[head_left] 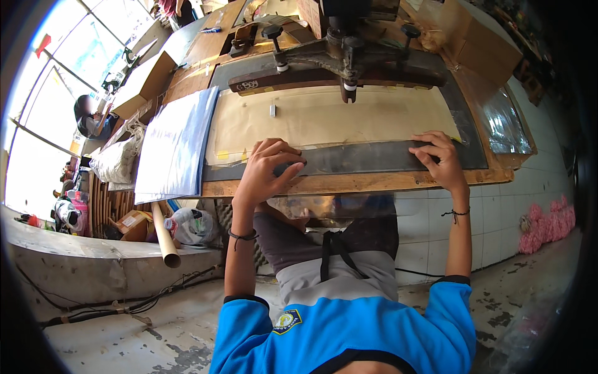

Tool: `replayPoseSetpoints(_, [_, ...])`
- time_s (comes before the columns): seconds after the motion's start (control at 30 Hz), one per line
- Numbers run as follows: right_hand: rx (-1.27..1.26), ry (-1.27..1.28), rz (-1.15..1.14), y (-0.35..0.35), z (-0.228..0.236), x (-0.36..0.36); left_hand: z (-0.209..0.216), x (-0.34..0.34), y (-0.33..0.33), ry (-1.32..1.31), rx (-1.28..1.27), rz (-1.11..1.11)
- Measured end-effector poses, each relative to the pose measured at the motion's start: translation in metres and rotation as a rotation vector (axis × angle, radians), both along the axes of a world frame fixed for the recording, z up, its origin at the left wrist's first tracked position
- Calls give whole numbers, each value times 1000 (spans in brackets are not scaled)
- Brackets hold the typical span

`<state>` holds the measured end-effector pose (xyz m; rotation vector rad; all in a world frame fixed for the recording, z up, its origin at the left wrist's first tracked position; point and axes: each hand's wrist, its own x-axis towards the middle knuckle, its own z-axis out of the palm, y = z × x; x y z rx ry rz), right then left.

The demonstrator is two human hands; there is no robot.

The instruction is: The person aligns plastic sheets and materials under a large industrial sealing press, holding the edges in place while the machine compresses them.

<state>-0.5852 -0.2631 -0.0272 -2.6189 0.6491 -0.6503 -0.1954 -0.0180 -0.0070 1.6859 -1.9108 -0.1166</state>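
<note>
A clear plastic sheet (349, 163) crosses the dark mat (380, 157) at the table's near side and hangs over the wooden edge toward my lap. My left hand (269, 169) is at the sheet's left part, its thumb and bent fingers closed around it near their tips. At the right part my right hand (438, 156) bends its fingers and thumb onto the sheet; the exact contact is hard to make out. Beyond both hands lies a tan paper-like panel (336, 118) with yellow tape at its corners. A small grey block (272, 111) rests on it.
A dark press bar (386, 73) with knobs spans the panel's far side. Bluish plastic sheets (177, 143) are stacked at the left. Cardboard boxes (144, 84) stand around the table. A cardboard tube (163, 240) leans below. Another person (93, 118) sits far left.
</note>
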Motion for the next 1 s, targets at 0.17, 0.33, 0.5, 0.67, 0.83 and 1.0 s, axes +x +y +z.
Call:
replayPoseSetpoints(0.17, [-124,-58,-58,11,7,18,-5,-27,-1,82,-106,82])
replayPoseSetpoints(0.33, [-102,-74,6,5,6,21,-13,-17,-6,87,-115,51])
replayPoseSetpoints(0.5, [-100,-108,4,11,11,22,-11,-16,-1,203,-127,23])
replayPoseSetpoints(0.67, [-96,-125,-6,20,5,20,-8,-10,8,256,-66,-10])
replayPoseSetpoints(0.83, [-22,-60,-109,30,9,11,-7,-19,5,282,-92,-5])
replayPoseSetpoints(1.0, [0,-67,-105,26,9,17,-7,-16,7,295,-46,27])
